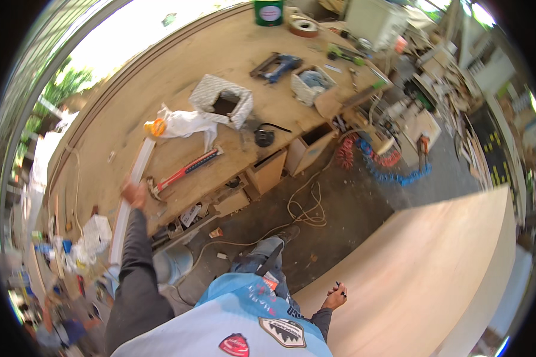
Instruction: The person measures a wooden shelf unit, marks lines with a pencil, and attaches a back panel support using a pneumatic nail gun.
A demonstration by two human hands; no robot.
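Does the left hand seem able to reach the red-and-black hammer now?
Probably yes: the left hand is at the long white strip, beside the red-and-black hammer, with nothing visible between.

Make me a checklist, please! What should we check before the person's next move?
1. Left hand gripping the long white strip: cannot tell. It is at the strip, but blurred.
2. Right hand free: not ok. It holds a small dark item.
3. Hammer lying on the bench, not on the floor: ok.
4. Cable away from the feet: not ok. It loops on the floor near a shoe.
5. Right hand not touching the big pale panel: cannot tell from this angle.
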